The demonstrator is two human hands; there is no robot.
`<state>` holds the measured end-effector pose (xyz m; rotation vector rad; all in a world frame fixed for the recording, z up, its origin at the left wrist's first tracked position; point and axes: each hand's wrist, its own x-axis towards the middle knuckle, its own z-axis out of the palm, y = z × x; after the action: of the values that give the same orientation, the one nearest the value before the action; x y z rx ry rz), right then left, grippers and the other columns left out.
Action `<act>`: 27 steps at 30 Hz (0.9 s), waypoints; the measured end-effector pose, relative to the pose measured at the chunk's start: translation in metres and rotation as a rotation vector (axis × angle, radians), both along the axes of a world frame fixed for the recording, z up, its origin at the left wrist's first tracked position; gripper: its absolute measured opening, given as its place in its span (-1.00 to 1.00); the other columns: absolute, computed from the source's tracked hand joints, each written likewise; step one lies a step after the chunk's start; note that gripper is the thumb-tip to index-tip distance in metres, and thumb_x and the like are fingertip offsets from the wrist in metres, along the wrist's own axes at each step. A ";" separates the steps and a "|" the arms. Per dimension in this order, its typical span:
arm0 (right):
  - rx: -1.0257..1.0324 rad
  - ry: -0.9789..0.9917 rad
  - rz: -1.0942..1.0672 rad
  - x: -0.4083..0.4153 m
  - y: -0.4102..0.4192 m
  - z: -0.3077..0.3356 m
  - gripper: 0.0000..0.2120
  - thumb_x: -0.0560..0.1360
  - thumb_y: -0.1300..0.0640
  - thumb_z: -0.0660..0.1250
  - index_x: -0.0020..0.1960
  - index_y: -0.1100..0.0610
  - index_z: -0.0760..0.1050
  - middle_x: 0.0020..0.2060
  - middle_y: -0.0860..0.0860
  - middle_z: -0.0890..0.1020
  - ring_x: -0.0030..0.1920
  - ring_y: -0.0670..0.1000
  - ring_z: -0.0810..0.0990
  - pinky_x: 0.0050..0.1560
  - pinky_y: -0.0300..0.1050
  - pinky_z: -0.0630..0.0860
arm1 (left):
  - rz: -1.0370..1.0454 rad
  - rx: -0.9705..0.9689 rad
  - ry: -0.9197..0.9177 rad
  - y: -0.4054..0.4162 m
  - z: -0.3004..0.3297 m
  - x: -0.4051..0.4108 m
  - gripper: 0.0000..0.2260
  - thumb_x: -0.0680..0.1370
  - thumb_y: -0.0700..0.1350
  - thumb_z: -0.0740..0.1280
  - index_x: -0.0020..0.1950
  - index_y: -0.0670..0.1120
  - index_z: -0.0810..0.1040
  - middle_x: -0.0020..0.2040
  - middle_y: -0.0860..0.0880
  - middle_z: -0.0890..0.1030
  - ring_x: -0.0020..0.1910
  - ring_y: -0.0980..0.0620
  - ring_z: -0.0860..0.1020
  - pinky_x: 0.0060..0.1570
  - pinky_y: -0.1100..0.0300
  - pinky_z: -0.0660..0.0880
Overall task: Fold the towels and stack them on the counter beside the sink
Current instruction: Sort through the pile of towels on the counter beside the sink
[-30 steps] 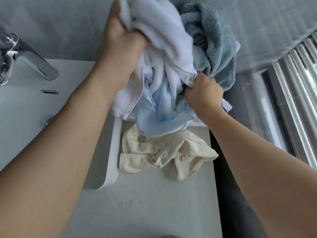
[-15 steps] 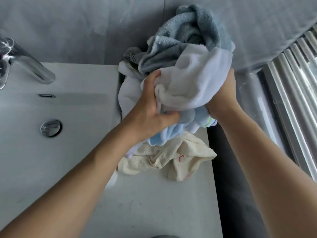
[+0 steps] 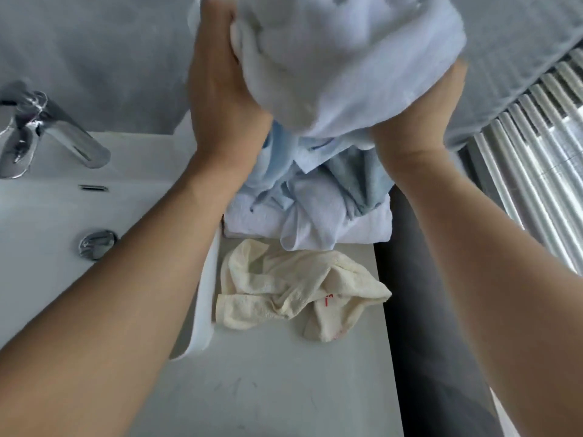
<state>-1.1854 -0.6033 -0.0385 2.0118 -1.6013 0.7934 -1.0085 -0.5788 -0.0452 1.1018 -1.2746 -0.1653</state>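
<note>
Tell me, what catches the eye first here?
A big white towel bunched up at the top, gripped between the left hand and right hand. Below it sits a heap of blue and white towels, and nearer, a crumpled cream towel on the counter beside the sink.

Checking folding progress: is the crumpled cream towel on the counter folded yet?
No, the crumpled cream towel lies bunched and unfolded on the white counter, while both hands hold a white towel above it.

Chrome faucet (image 3: 56, 134), drain plug (image 3: 97, 243); ribbed metal panel (image 3: 536, 159) right.
</note>
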 end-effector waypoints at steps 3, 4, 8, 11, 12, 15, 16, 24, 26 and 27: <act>0.174 0.030 0.063 0.004 -0.003 -0.010 -0.67 0.42 -0.03 0.09 -0.13 0.09 0.58 -0.37 0.09 0.56 -0.45 0.12 0.45 -0.39 -0.18 0.26 | -0.007 0.203 -0.262 -0.040 -0.041 0.006 -0.92 0.59 -0.05 0.19 -0.01 -0.01 0.44 -0.07 -0.02 0.53 -0.10 0.02 0.50 -0.08 0.18 0.37; 0.276 0.109 0.101 -0.002 -0.010 -0.022 -0.62 0.45 -0.01 0.17 0.01 0.23 0.59 -0.23 0.19 0.61 -0.30 0.21 0.58 -0.29 -0.05 0.41 | -0.086 0.383 -0.481 -0.054 -0.061 0.009 -0.83 0.58 0.04 0.19 0.04 -0.02 0.46 0.02 0.02 0.53 0.02 -0.03 0.54 -0.01 0.21 0.36; 0.619 0.224 0.108 -0.024 -0.008 -0.065 -0.39 0.43 -0.10 0.27 0.43 0.10 0.33 0.20 0.16 0.44 0.18 0.26 0.43 0.19 0.16 0.27 | -0.483 1.037 -0.851 -0.035 -0.117 0.021 -0.20 0.24 0.25 0.36 0.43 0.04 0.25 0.43 -0.12 0.31 0.43 -0.20 0.32 0.37 -0.06 0.33; 0.502 0.207 0.068 -0.019 -0.007 -0.081 -0.57 0.43 -0.02 0.31 0.24 0.13 0.41 0.13 0.17 0.43 0.08 0.22 0.38 0.09 0.09 0.19 | -0.469 0.845 -0.517 -0.007 -0.109 0.016 -0.05 0.29 0.16 0.48 0.57 0.15 0.04 0.54 -0.09 0.03 0.52 -0.13 0.13 0.41 0.05 0.19; 0.479 0.205 0.043 -0.015 -0.009 -0.084 -0.63 0.43 0.04 0.34 0.19 0.13 0.41 0.14 0.18 0.42 0.08 0.20 0.34 0.09 0.06 0.15 | -0.444 0.727 -0.540 -0.002 -0.099 0.013 -0.08 0.31 0.14 0.49 0.56 0.15 0.09 0.54 -0.08 0.00 0.51 -0.14 0.10 0.36 0.07 0.18; 0.408 0.225 0.012 -0.008 -0.015 -0.089 -0.77 0.45 0.10 0.34 0.08 0.11 0.43 0.18 0.18 0.44 0.06 0.11 0.20 0.12 0.01 0.10 | -0.337 0.458 -0.674 -0.008 -0.082 0.004 -0.61 0.41 -0.08 0.43 0.23 -0.06 0.53 0.42 -0.15 0.31 0.33 -0.19 0.32 0.30 0.01 0.34; 0.387 0.202 0.029 -0.007 -0.014 -0.091 -0.77 0.44 0.09 0.33 0.06 0.12 0.44 0.17 0.18 0.46 0.07 0.11 0.21 0.13 0.02 0.11 | -0.371 0.438 -0.559 -0.011 -0.078 0.005 -0.76 0.42 -0.18 0.37 0.08 -0.12 0.58 0.25 -0.14 0.48 0.19 -0.12 0.43 0.22 0.02 0.42; 0.313 0.074 -0.041 -0.008 -0.008 -0.085 -0.70 0.37 0.11 0.37 0.07 0.17 0.46 0.04 0.18 0.51 0.01 0.27 0.46 0.03 0.13 0.34 | -0.269 0.456 0.404 -0.002 -0.035 0.038 -0.84 0.46 -0.27 0.27 -0.16 -0.01 0.38 -0.20 0.01 0.48 -0.16 0.07 0.45 -0.17 0.19 0.43; 0.343 0.120 -0.049 -0.007 -0.006 -0.077 -0.74 0.37 0.18 0.33 0.04 0.20 0.48 0.01 0.20 0.52 0.03 0.28 0.47 0.03 0.13 0.32 | -0.396 0.562 0.091 0.006 -0.037 0.032 -0.81 0.39 -0.17 0.33 -0.10 0.04 0.39 -0.16 0.06 0.50 -0.15 0.11 0.46 -0.14 0.19 0.44; 0.345 0.157 -0.014 -0.005 -0.005 -0.075 -0.78 0.39 0.21 0.27 0.03 0.21 0.49 -0.01 0.20 0.53 0.04 0.28 0.48 0.05 0.13 0.31 | -0.458 0.665 -0.122 0.008 -0.040 0.027 -0.76 0.36 -0.11 0.37 -0.03 0.05 0.42 -0.13 0.07 0.52 -0.14 0.10 0.49 -0.13 0.17 0.45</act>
<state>-1.1908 -0.6079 -0.1134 2.2293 -1.7509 0.3593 -0.9816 -0.5705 -0.0851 1.3666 -1.6232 -0.9305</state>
